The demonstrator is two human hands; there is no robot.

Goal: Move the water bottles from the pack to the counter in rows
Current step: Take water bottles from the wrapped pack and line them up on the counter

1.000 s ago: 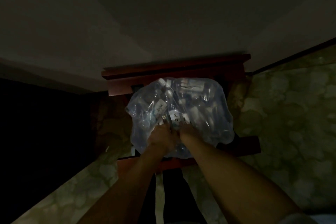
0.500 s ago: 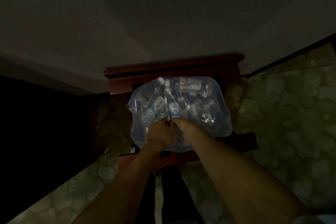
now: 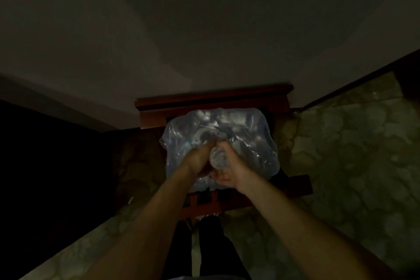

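The left hand [image 3: 200, 161] presses against the pack [image 3: 250, 143], its fingers curled into the loose plastic wrap just left of a bottle [image 3: 217, 158]; whether they pinch film or the bottle itself is too dim to tell. The bottle stands between both hands, half out of the wrap, end toward the camera. The right hand [image 3: 229, 173] wraps around its near side from the right and below. Full, it likely feels weighty, thin-walled and slick, so the body is the surest hold.
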